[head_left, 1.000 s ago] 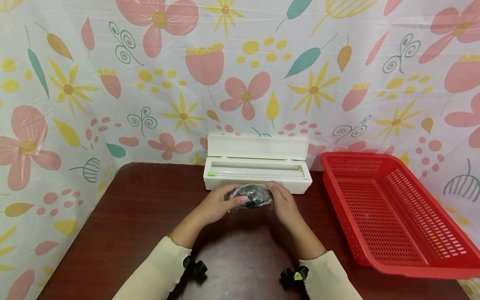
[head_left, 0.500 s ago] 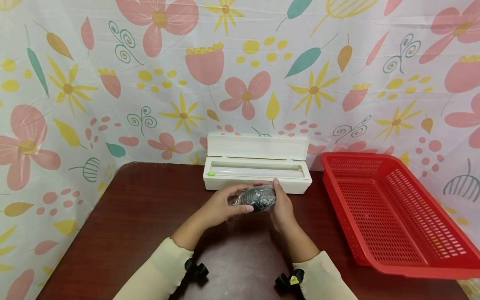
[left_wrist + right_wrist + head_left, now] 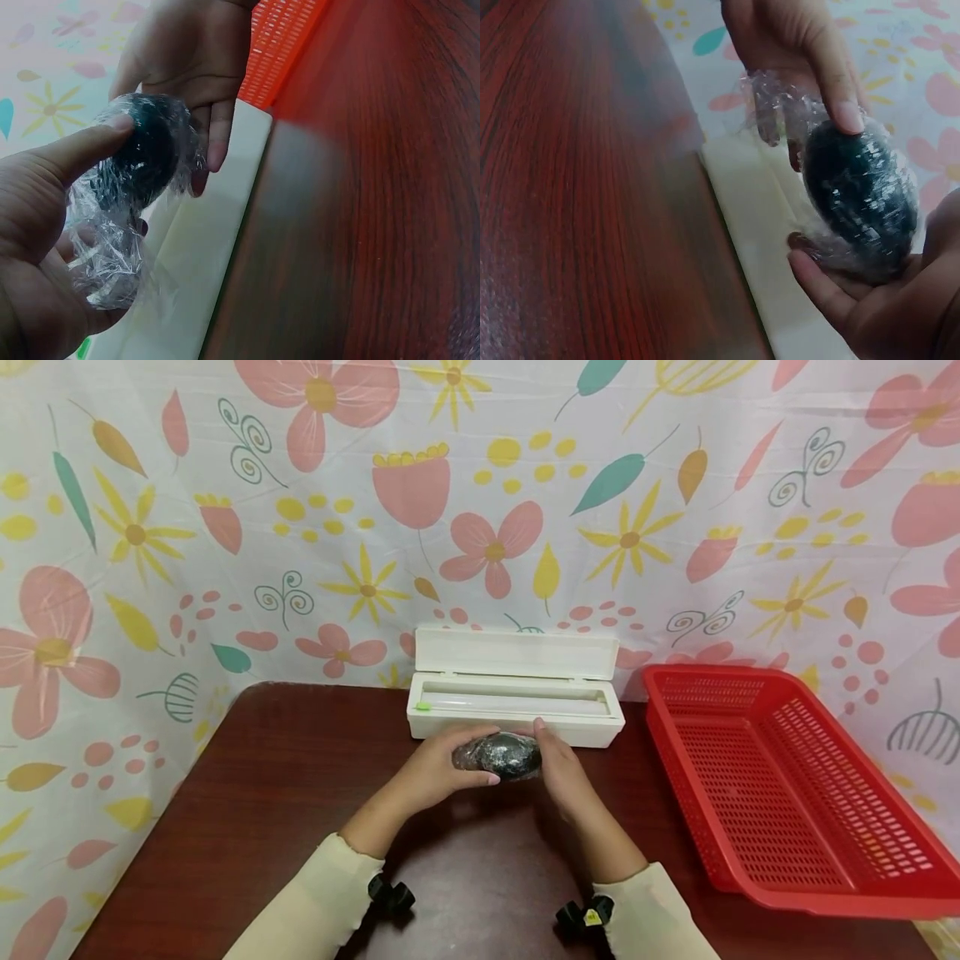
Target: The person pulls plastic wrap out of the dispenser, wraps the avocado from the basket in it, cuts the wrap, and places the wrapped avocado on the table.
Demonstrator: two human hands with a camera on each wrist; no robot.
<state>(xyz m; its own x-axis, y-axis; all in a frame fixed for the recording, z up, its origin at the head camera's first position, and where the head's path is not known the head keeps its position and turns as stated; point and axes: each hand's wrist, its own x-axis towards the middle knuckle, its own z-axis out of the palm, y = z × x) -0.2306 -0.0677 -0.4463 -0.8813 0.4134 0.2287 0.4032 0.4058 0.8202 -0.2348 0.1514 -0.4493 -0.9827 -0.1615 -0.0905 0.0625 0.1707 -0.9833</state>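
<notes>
A dark green-black oval thing (image 3: 512,755), wrapped in crinkled cling film (image 3: 109,259), is held up between both hands over the table. My left hand (image 3: 427,770) grips its left side, thumb on the dark surface and the other fingers behind the bunched film. In the right wrist view that thumb presses on the upper end of the oval thing (image 3: 859,191). My right hand (image 3: 567,770) cups the right end, palm facing it. Its fingers (image 3: 220,135) look fairly straight in the left wrist view, lying alongside the wrap.
Behind the hands stands a white cling film dispenser (image 3: 517,728), lid raised, a film roll (image 3: 510,703) inside and a green slider (image 3: 423,706) on its left. A red plastic basket (image 3: 750,777) stands to the right on the brown table (image 3: 262,793). A flowered cloth (image 3: 480,552) hangs behind.
Both hands have shifted and turned the wrapped thing slightly. My right hand moved inward around its end, then back a little. The left thumb slid to its lower front edge.
</notes>
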